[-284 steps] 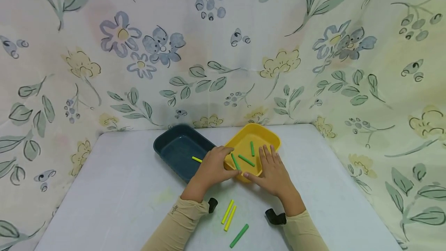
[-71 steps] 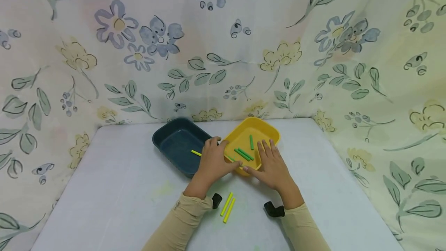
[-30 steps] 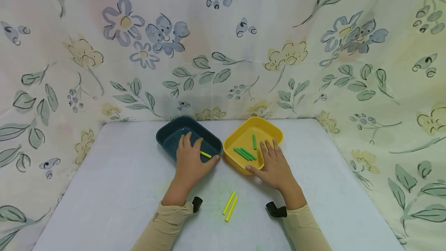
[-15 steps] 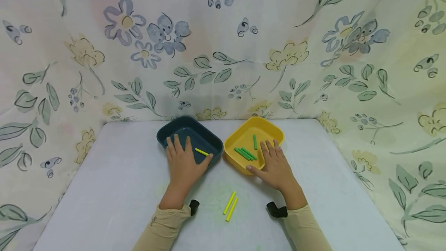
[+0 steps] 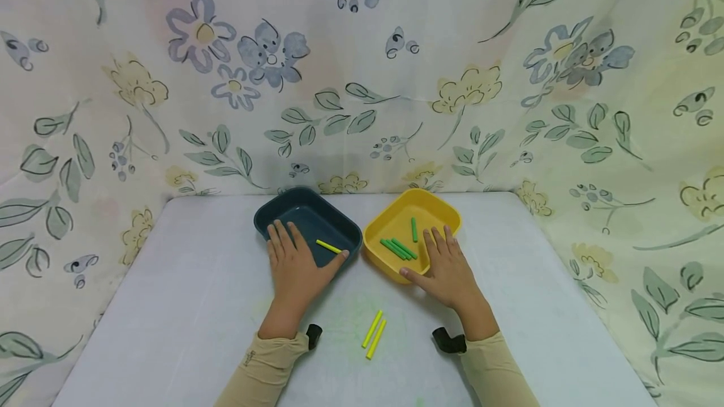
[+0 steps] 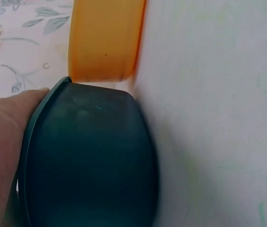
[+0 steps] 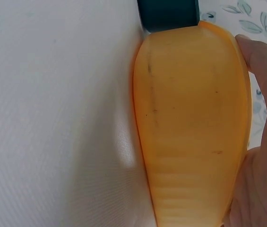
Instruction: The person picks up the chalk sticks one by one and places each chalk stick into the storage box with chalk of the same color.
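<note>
In the head view my left hand (image 5: 295, 271) rests over the near left rim of a dark blue tray (image 5: 308, 196), fingers spread and fairly straight. One yellow chalk-like stick (image 5: 328, 247) lies in that tray by the thumb. My right hand (image 5: 449, 275) lies likewise on the near right rim of a yellow tray (image 5: 390, 209), which holds several green chalk-like sticks (image 5: 414, 230). The left wrist view shows the dark tray's outer wall (image 6: 90, 156) beside the thumb. The yellow tray's wall (image 7: 190, 118) fills the right wrist view, with thumb at its rim.
Two yellow sticks (image 5: 376, 339) lie side by side on the white table (image 5: 192, 294) between the forearms. The trays touch or nearly touch at their inner corners. Floral cloth (image 5: 339, 80) hangs behind the table. Black curved pieces (image 5: 449, 340) stick out at the cuffs.
The green stick once on the table is gone from there, and the yellow tray holds one more. My left hand has moved from the yellow tray leftward to the dark tray's rim.
</note>
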